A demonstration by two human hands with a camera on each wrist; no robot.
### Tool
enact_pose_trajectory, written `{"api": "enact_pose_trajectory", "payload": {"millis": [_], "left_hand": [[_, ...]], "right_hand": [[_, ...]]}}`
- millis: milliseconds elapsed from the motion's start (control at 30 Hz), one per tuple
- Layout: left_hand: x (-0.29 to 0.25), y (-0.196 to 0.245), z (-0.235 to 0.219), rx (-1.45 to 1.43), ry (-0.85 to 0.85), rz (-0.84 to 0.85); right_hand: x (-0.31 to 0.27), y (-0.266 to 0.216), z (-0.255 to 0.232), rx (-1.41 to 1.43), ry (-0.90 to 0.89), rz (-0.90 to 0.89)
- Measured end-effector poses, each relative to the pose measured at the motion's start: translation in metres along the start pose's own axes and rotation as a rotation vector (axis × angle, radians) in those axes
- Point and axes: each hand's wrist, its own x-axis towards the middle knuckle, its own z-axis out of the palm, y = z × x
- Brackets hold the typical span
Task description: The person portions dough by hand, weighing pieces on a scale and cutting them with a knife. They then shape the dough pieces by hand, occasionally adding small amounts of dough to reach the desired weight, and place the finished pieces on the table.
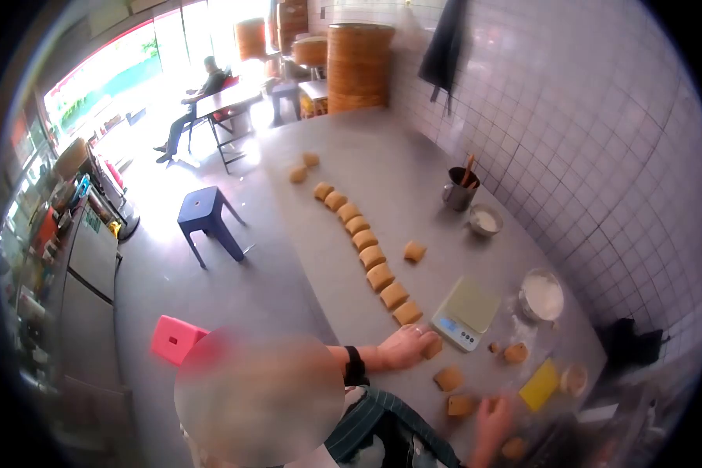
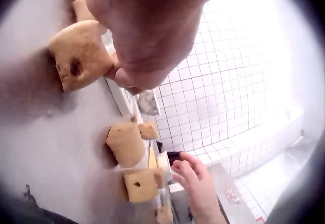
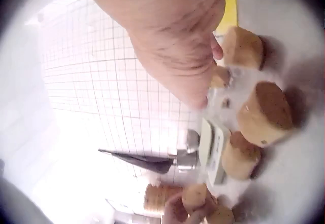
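Note:
In the head view my left hand (image 1: 408,345), with a ring and a black wristband, pinches a squarish tan dough piece (image 1: 433,349) near the front end of a long row of similar pieces (image 1: 372,255). The left wrist view shows that held piece (image 2: 81,56) close up, with a dark spot on its cut face. My right hand (image 1: 494,421) is over the table's near side, fingers loosely bent and nothing between them. Beside it are two dough pieces (image 1: 460,405) (image 1: 448,380), and another (image 1: 513,447) is partly hidden below.
A digital scale (image 1: 466,312) stands right of the row. Farther right are a bowl of white powder (image 1: 541,295), a yellow scraper (image 1: 540,384) and a small round dish (image 1: 574,380). A metal cup with wooden handles (image 1: 460,191) stands by the tiled wall. Someone sits (image 1: 208,82) far back.

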Motion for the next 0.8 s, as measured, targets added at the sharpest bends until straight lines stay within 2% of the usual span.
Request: {"api": "enact_pose_trajectory", "payload": {"millis": [33, 100, 167, 200, 267, 300, 333, 367, 400, 467, 533, 567, 600, 633, 700, 733, 800], "left_hand": [[-0.002, 0.001, -0.004, -0.093, 0.079, -0.034], [-0.006, 0.006, -0.013, -0.161, 0.085, -0.081], [-0.012, 0.029, -0.038, -0.394, 0.199, -0.394], [-0.015, 0.025, -0.046, -0.393, 0.21, -0.398], [-0.027, 0.013, -0.054, -0.356, 0.378, -0.451], [-0.035, -0.004, -0.05, -0.358, 0.378, -0.452], [-0.045, -0.028, -0.042, -0.267, 0.452, -0.479], [-0.052, -0.044, -0.04, -0.172, 0.528, -0.503], [-0.06, -0.051, -0.044, -0.171, 0.53, -0.5], [-0.071, -0.061, -0.053, -0.025, 0.528, -0.612], [-0.07, -0.081, -0.054, 0.04, 0.541, -0.611], [-0.068, -0.093, -0.054, 0.108, 0.553, -0.604], [-0.065, -0.104, -0.054, 0.117, 0.47, -0.624], [-0.062, -0.11, -0.051, 0.114, 0.478, -0.623], [-0.057, -0.117, -0.047, 0.269, 0.452, -0.569], [-0.055, -0.103, -0.052, 0.267, 0.451, -0.563], [-0.054, -0.069, -0.061, 0.586, 0.438, -0.373]], "right_hand": [[-0.008, 0.0, 0.013, -0.005, -0.005, -0.007], [-0.017, 0.007, 0.05, -0.117, 0.15, -0.462], [-0.026, 0.004, 0.067, -0.102, 0.171, -0.429], [-0.029, 0.0, 0.071, -0.084, 0.187, -0.385], [-0.034, -0.011, 0.073, -0.119, 0.163, -0.391], [-0.037, -0.014, 0.073, -0.154, 0.143, -0.389], [-0.04, -0.015, 0.075, -0.156, 0.145, -0.39], [-0.043, -0.016, 0.077, -0.158, 0.175, -0.475], [-0.044, -0.017, 0.078, -0.159, 0.204, -0.559], [-0.042, -0.017, 0.078, -0.131, 0.222, -0.534], [-0.039, -0.015, 0.074, -0.114, 0.231, -0.509], [-0.033, -0.015, 0.071, 0.007, 0.252, -0.505], [-0.028, -0.021, 0.065, 0.127, 0.274, -0.501], [-0.024, -0.028, 0.059, 0.124, 0.278, -0.507], [-0.021, -0.044, 0.043, 0.131, 0.426, -0.456], [-0.019, -0.047, 0.039, 0.13, 0.431, -0.453], [-0.013, -0.05, 0.035, 0.272, 0.436, -0.429]]}}
